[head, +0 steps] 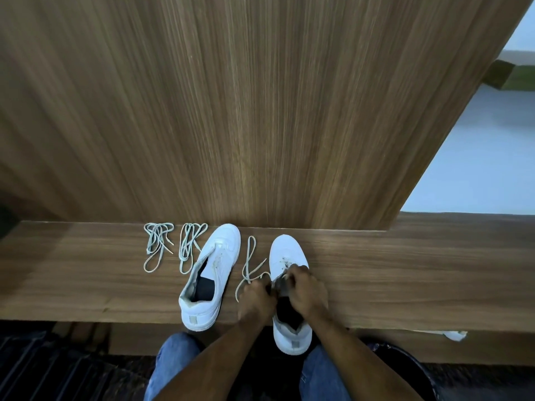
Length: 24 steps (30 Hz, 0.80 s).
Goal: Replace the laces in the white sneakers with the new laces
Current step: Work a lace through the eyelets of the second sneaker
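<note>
Two white sneakers stand toes-away on a wooden ledge. The left sneaker has no lace through most of its eyelets that I can see. My left hand and my right hand are both at the tongue and eyelets of the right sneaker, fingers curled. A pale lace trails from my left hand across the ledge between the shoes. What my right fingers pinch is hidden; they seem to hold the tongue or lace. Two bundled pale laces lie left of the shoes.
A tall wooden panel rises right behind the ledge. My knees in blue jeans are below the ledge edge. A dark ribbed mat lies at lower left. A white scrap sits under the ledge at right.
</note>
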Motion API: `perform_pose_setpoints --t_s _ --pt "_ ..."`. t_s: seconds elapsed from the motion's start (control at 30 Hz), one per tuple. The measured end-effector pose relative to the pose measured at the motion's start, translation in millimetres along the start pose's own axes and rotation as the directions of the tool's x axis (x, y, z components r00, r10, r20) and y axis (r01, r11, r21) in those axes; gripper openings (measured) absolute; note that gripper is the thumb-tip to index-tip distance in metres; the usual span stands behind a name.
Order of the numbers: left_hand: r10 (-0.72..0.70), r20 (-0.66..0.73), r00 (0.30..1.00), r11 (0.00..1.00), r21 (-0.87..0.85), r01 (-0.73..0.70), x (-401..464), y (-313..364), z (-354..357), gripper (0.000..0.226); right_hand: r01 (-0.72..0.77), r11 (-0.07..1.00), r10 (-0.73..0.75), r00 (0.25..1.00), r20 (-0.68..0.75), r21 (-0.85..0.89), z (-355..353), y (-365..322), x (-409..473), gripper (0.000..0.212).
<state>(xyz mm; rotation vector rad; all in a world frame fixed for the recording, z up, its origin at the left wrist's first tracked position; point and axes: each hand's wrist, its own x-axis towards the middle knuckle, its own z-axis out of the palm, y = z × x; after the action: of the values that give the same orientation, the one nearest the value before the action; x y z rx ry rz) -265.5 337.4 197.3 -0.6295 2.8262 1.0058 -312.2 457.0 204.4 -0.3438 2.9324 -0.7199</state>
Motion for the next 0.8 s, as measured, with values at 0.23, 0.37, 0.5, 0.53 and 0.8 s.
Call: perform_pose_setpoints --t_s 0.23,0.37,0.5,0.53,0.8 --pt "-0.081 0.036 0.996 0.997 0.007 0.081 6.0 -6.9 7.8 0.039 -0.351 0.582 0.42 0.902 0.099 0.734 -2.5 31.9 8.9 0.02" --pt "-0.094 0.013 0.995 0.994 0.054 0.093 4.2 -5.7 9.2 0.041 0.045 0.964 -0.054 0.998 0.028 0.261 -13.2 24.7 1.9 0.036" --pt "-0.092 0.011 0.996 0.994 0.058 0.091 3.2 -6.1 10.4 0.04 0.254 0.951 -0.234 0.964 0.127 -0.177 -8.6 13.3 3.9 0.029" --pt "-0.094 0.015 0.995 0.994 0.054 0.093 3.3 -6.1 10.4 0.041 0.253 0.952 -0.235 0.965 0.117 -0.173 -6.3 12.6 5.2 0.025" --pt "-0.099 0.033 0.995 0.995 0.017 0.099 1.7 -3.5 7.4 0.036 0.039 0.711 0.191 0.95 -0.247 0.702 -34.4 9.4 14.2 0.028"
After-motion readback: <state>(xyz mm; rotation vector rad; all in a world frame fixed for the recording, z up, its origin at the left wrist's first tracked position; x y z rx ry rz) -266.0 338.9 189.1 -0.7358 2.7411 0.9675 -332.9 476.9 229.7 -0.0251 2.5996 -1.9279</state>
